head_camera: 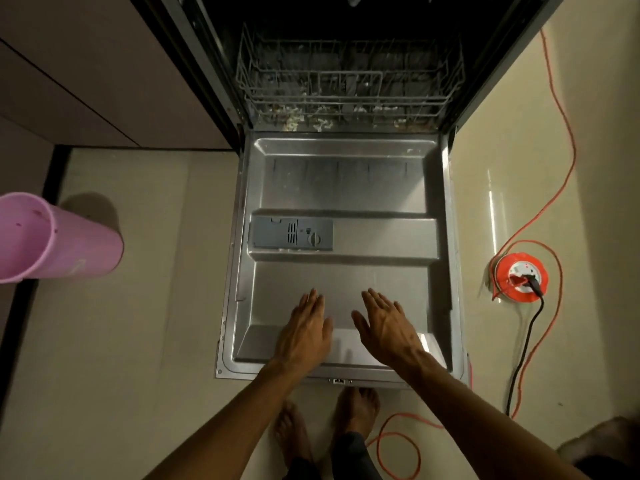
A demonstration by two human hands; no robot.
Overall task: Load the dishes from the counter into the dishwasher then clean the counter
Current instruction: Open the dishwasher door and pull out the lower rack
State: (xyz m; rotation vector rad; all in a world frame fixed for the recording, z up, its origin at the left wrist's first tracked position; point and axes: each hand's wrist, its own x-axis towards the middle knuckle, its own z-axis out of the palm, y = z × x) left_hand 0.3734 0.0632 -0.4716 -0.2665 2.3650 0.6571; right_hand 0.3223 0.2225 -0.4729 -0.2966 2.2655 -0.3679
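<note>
The dishwasher stands open, its steel door (346, 202) folded down flat in front of me. Inside, the lower wire rack (346, 88) holds no dishes that I can make out, and food scraps lie along its front edge. A grey detergent compartment (291, 233) sits on the door's left side. My left hand (304, 327) and my right hand (384, 323) hover side by side over the near part of the door, fingers straight and spread, holding nothing. Whether they touch the door is unclear. No counter or dishes are in view.
A pink plastic bin (52, 237) stands on the floor at the left. An orange cable reel (521, 277) with a black plug lies at the right, its orange cord (398, 441) looping near my bare feet (356, 410). Cabinet fronts (86, 81) flank the dishwasher on the left.
</note>
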